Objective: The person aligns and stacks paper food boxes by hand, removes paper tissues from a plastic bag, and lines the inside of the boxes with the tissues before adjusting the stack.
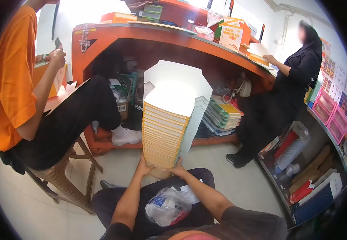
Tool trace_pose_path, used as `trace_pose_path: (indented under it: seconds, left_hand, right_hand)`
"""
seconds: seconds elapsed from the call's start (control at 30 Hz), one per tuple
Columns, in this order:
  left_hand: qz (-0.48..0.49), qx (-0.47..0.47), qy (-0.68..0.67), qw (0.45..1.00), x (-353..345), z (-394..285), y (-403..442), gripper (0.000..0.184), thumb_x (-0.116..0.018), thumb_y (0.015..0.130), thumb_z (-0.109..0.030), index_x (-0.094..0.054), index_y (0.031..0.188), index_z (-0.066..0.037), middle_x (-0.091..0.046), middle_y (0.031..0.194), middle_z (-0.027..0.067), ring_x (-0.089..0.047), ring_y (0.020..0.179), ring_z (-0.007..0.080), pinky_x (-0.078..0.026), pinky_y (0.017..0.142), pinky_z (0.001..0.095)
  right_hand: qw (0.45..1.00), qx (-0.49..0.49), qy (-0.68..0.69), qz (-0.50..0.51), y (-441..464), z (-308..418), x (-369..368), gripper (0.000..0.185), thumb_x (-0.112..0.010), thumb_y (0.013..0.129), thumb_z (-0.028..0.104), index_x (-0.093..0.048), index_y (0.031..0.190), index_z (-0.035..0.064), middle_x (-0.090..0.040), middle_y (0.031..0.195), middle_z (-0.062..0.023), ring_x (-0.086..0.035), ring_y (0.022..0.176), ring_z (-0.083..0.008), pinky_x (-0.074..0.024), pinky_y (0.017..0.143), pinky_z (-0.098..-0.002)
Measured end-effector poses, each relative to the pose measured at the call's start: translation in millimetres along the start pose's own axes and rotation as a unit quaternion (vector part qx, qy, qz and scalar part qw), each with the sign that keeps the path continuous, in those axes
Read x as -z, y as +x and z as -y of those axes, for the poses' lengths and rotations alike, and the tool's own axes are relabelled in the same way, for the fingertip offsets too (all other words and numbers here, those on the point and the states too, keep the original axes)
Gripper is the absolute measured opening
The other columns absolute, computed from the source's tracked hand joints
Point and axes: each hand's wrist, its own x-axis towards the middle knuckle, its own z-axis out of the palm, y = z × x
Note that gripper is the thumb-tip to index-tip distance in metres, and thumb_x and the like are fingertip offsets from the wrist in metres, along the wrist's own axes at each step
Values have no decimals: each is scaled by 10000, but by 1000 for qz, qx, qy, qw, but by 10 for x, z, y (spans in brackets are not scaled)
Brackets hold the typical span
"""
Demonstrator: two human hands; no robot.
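Note:
A tall stack of nested cardboard food boxes [165,136], white inside with orange-and-yellow edges, rises in front of me. The top one lies with its white flaps spread out. My left hand [144,166] grips the bottom of the stack on its left side. On the opposite side, my right hand [177,169] presses against the lower right corner; some fingers of both hands are hidden behind the cardboard. A clear plastic bag [167,208] with white, blue and red contents rests on my lap between my forearms.
A person in an orange shirt [15,80] sits on a stool [63,176] at left, handling a box. Another person in black [297,72] stands at the orange workbench [157,34]. Flat printed cartons [223,114] are piled underneath; a shelf [273,180] stands right.

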Motion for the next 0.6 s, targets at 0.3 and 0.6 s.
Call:
trace_pose_path:
  seconds: [0.3,0.6]
  left_hand:
    - [7,3,65,998,36,-613,50,1099,-930,720,-187,-253,1571,-28,-498,1501,263,-500,1395,387,-427,1130,442]
    - [-12,-100,170,980,-29,-1726,145,1059,-877,790,-183,-217,1596,5,-465,1517,298,-465,1405,450,-404,1140,467]
  right_hand:
    - [996,72,-34,-30,-31,3,88,1452,-1001,646,373,12,1578,-87,-377,1554,-290,-395,1461,-343,-318,1220,-408]
    - [978,190,76,-35,-525,635,398,694,-931,774,202,-599,1349,-3,-663,1316,-132,-613,1225,-247,-513,1041,-383]
